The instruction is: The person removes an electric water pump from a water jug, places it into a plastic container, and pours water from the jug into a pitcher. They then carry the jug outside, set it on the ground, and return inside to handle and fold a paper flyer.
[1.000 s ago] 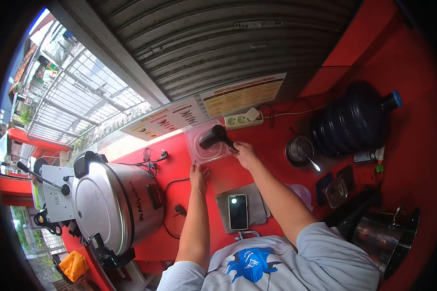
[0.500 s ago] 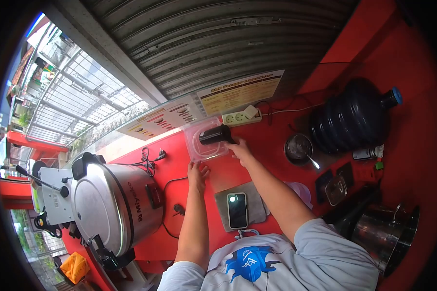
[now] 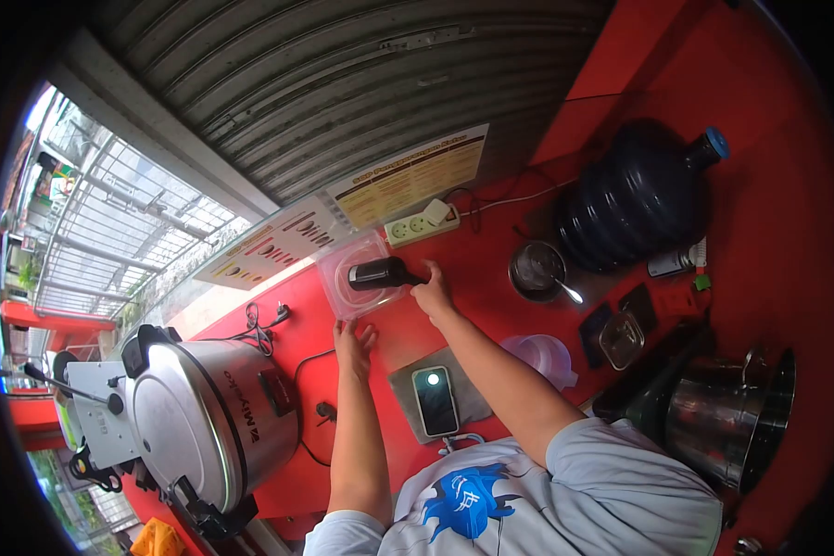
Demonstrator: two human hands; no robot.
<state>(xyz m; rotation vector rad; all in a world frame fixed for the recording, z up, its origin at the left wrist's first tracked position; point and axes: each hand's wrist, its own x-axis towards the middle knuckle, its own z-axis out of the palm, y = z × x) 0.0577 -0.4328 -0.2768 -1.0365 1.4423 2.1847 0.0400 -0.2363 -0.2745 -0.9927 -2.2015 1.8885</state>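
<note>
My right hand [image 3: 433, 295] is closed around the narrow neck of a dark bottle [image 3: 377, 274]. The bottle lies tilted nearly flat, its wide end above or in a clear plastic container [image 3: 339, 295]; I cannot tell whether they touch. At the container's near edge is my left hand [image 3: 353, 347], fingers apart and holding nothing, close to or touching the rim. A phone [image 3: 436, 402] with a bright light on its screen rests on a grey flat surface [image 3: 403, 380] between my forearms.
A large Miyako cooker [image 3: 204, 417] stands left on the red table [image 3: 296, 408]. Behind the container lies a power strip [image 3: 421, 224]. To the right are a bowl with a spoon [image 3: 537, 271], a big dark water jug [image 3: 630, 199], a translucent tub [image 3: 542, 360] and a metal pot [image 3: 718, 422].
The camera view has shifted, so most things appear further left. The bottle has moved slightly to the right over the container, and more of its neck shows.
</note>
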